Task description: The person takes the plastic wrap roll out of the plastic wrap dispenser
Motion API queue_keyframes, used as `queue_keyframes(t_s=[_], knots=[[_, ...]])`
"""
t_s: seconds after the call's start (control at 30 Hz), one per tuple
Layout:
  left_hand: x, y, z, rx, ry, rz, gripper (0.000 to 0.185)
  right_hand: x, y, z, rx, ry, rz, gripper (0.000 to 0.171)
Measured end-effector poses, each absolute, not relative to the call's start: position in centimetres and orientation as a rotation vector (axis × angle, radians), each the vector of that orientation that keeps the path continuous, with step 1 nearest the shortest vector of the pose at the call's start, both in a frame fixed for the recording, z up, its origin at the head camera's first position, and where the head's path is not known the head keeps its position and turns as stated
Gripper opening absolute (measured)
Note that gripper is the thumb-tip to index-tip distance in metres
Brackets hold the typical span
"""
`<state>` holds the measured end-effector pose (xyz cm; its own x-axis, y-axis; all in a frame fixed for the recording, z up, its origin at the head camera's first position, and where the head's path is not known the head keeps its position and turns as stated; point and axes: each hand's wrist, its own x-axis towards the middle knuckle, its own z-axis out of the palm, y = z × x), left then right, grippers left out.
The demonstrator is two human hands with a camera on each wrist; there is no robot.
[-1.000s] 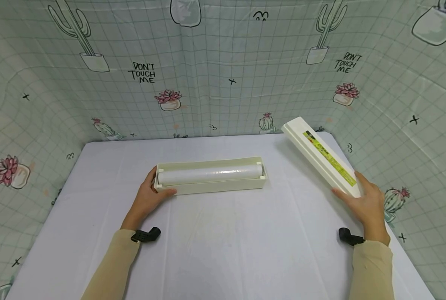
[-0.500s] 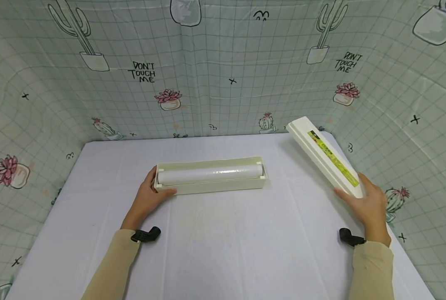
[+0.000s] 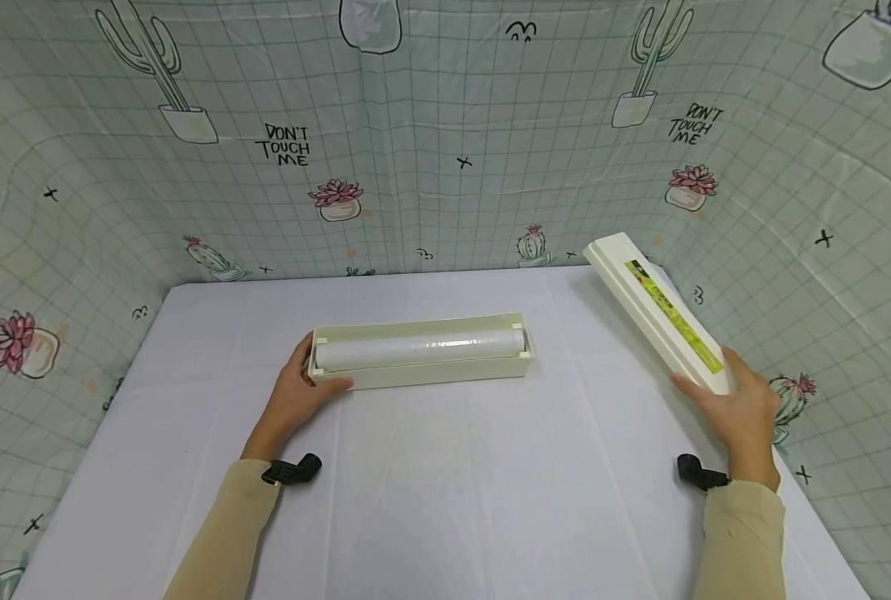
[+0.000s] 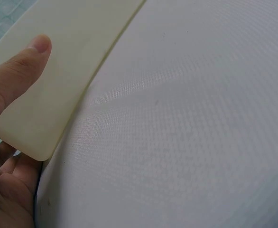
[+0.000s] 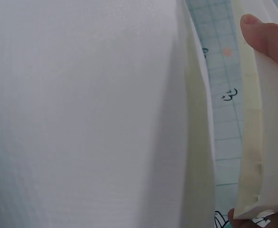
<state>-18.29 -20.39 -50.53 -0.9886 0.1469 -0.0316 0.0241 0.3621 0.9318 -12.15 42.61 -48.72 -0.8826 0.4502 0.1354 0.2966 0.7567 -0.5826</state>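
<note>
left hand point(image 3: 292, 398) grips the left end of the cream dispenser tray point(image 3: 445, 372), thumb on its front wall, fingers curled behind. tray sits mid-table point(image 3: 445, 500), lid off, with a cling film roll point(image 3: 418, 347) lying lengthwise inside. right hand point(image 3: 741, 412) clasps the near end of the dispenser lid point(image 3: 658, 312), held tilted over the table's right edge, well apart from the tray. cactus-print backdrop point(image 3: 445, 125) surrounds.

Cactus-print curtain point(image 3: 445, 125) behind white table point(image 3: 445, 483)
</note>
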Motion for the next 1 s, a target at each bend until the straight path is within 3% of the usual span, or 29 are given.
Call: queue_keyframes(t_s=[1.0], knots=[[-18.6,-20.67,-50.73,0.179,2.5,1.712,0.108,-11.81,42.66,-49.36,-0.669,-2.75,0.831,0.099]])
